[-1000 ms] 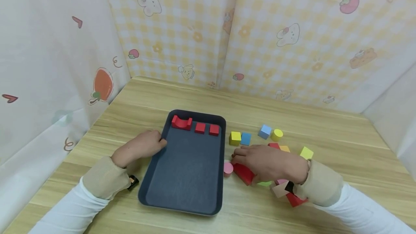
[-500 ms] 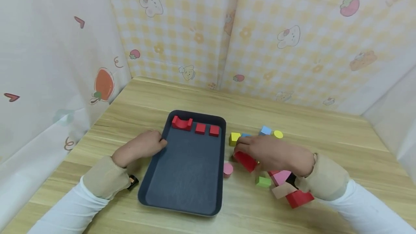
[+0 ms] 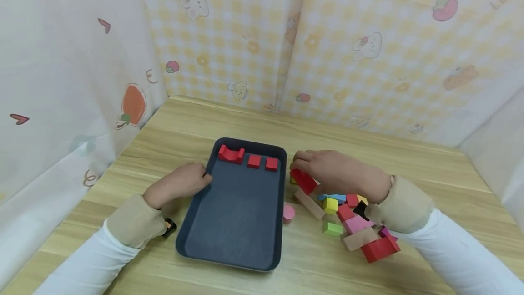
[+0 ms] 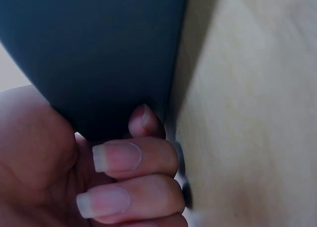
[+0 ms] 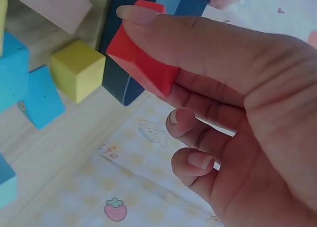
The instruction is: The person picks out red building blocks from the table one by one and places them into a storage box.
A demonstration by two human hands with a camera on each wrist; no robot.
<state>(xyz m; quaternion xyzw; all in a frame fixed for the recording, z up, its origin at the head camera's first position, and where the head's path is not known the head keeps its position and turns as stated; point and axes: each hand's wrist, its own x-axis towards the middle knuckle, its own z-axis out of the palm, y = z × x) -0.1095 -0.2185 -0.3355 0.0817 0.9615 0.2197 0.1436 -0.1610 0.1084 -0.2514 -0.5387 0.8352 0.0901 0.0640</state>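
Note:
My left hand (image 3: 180, 183) grips the left rim of a dark rectangular tray (image 3: 233, 213). In the left wrist view its fingers (image 4: 143, 200) curl at the tray's edge. At the tray's far end sit a red arch block (image 3: 231, 155) and two small red blocks (image 3: 254, 161). My right hand (image 3: 333, 167), just past the tray's right side, pinches a red block with a hollowed curve (image 5: 136, 61) between thumb and fingers, raised above the table. A yellow cube (image 5: 77, 71) lies near it, mostly hidden in the head view.
Right of the tray lie a pink cylinder (image 3: 288, 213), a long wooden block (image 3: 310, 204), a green block (image 3: 333, 229) and a loose heap with a pink block (image 3: 357, 224) and a red one (image 3: 380, 248). A patterned curtain (image 3: 245, 35) hangs behind the table.
My right hand has lifted the hollowed red block out of the heap and carried it toward the back, uncovering the wooden block and others. The left hand stays at the tray.

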